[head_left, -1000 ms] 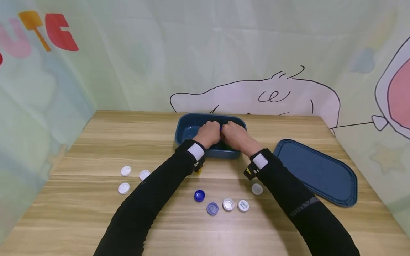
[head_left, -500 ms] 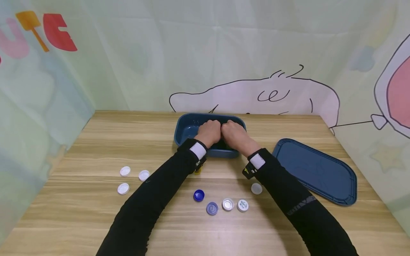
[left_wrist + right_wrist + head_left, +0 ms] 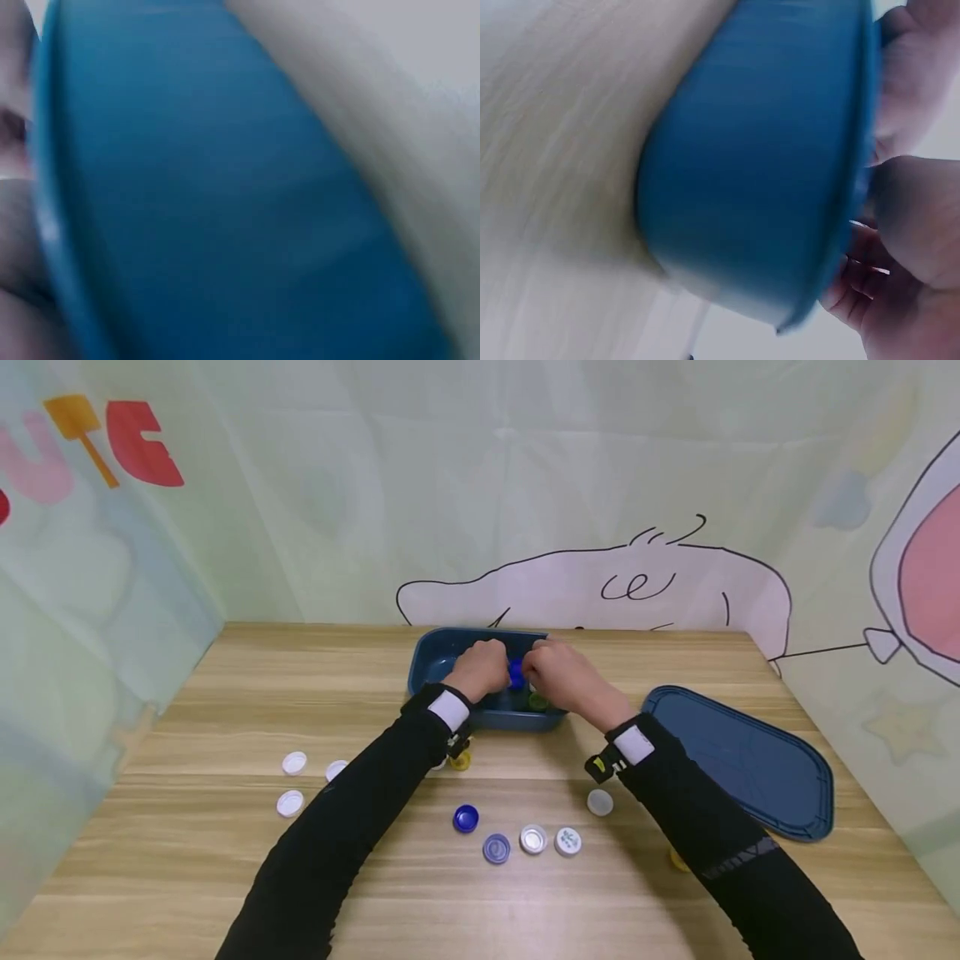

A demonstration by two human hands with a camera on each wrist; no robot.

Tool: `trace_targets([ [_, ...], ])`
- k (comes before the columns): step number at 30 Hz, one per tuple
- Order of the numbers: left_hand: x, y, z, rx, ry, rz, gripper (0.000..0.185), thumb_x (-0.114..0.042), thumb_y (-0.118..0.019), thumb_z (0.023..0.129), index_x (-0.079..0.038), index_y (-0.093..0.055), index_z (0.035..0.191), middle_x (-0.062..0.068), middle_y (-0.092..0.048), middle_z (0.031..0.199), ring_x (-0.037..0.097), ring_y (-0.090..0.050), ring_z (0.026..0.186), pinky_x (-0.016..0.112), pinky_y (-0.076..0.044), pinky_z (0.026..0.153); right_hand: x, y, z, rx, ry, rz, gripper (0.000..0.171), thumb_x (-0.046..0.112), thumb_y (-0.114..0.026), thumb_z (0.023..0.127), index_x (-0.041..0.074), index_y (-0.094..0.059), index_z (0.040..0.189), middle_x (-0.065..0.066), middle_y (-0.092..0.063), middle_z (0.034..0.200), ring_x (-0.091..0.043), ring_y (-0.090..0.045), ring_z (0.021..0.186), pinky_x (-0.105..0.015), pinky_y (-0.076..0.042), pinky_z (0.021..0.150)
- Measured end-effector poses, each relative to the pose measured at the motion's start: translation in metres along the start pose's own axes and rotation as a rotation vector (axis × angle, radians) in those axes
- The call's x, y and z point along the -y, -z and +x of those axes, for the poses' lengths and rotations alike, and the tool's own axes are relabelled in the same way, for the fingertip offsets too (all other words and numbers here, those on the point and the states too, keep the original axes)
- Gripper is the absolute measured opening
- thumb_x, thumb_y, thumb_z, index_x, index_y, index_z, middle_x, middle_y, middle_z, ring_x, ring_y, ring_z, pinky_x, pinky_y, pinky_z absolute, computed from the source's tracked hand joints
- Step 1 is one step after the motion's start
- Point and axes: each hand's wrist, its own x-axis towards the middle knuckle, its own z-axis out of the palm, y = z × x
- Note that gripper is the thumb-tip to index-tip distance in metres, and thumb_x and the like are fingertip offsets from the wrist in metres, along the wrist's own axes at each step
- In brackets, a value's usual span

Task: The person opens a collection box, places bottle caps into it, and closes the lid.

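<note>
At frame centre, both hands had lifted slightly inside the dark blue oblong plastic tub (image 3: 435,665); left hand (image 3: 478,668) and right hand (image 3: 558,675) now pinched a newly exposed blue bottle cap (image 3: 516,672) between them.

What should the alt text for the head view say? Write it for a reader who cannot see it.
Two black-sleeved arms reach over a deep blue plastic tub on a light wooden table, the left hand and right hand together holding a small blue bottle cap above it. More white and blue caps lie nearer the camera; the flat blue tub lid lies right.
</note>
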Motion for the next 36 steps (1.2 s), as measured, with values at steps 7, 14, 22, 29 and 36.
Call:
trace_targets([
  [7, 0.003, 0.015, -0.02, -0.053, -0.028, -0.044, 0.016, -0.024, -0.067, 0.101, -0.01, -0.071, 0.094, 0.001, -0.065, 0.091, 0.018, -0.056, 0.077, 0.031, -0.044, 0.065, 0.005, 0.023, -0.03, -0.019, 0.002, 0.07, 0.01, 0.003, -0.071, 0.095, -0.004, -0.078, 0.1, -0.014, -0.069, 0.094, -0.027, -0.066, 0.088, -0.04, -0.057, 0.078],
  [14, -0.001, 0.022, -0.061, -0.142, -0.146, -0.078, 0.029, -0.029, -0.067, 0.103, -0.008, -0.071, 0.123, 0.007, -0.07, 0.118, 0.021, -0.063, 0.098, 0.037, -0.053, 0.086, 0.019, 0.039, -0.07, -0.011, 0.016, 0.093, 0.01, 0.005, -0.078, 0.091, 0.003, -0.079, 0.101, -0.008, -0.071, 0.095, -0.019, -0.065, 0.083, -0.035, -0.057, 0.072],
  [22, -0.026, 0.011, -0.118, -0.193, -0.33, 0.008, 0.026, -0.032, -0.072, 0.099, -0.013, -0.074, 0.118, 0.005, -0.068, 0.119, 0.024, -0.061, 0.114, 0.045, -0.047, 0.095, 0.036, 0.042, -0.116, 0.11, 0.023, 0.143, 0.015, 0.007, -0.078, 0.092, 0.005, -0.077, 0.106, -0.004, -0.072, 0.101, -0.012, -0.068, 0.083, -0.03, -0.057, 0.071],
  [29, -0.047, -0.014, -0.144, -0.094, -0.462, 0.095, 0.027, -0.034, -0.072, 0.099, -0.016, -0.074, 0.12, 0.003, -0.067, 0.119, 0.018, -0.063, 0.105, 0.034, -0.051, 0.086, 0.047, 0.042, -0.146, 0.174, -0.003, 0.196, 0.018, 0.007, -0.078, 0.091, 0.007, -0.076, 0.109, -0.002, -0.071, 0.104, -0.011, -0.066, 0.085, -0.029, -0.056, 0.071],
  [36, -0.059, -0.044, -0.138, 0.058, -0.464, 0.062, 0.026, -0.028, -0.071, 0.099, -0.012, -0.073, 0.12, 0.001, -0.071, 0.111, 0.014, -0.065, 0.092, 0.029, -0.054, 0.074, 0.053, 0.037, -0.16, 0.158, 0.003, 0.181, 0.017, 0.007, -0.082, 0.088, 0.007, -0.076, 0.104, -0.002, -0.068, 0.099, -0.017, -0.066, 0.086, -0.033, -0.056, 0.073],
])
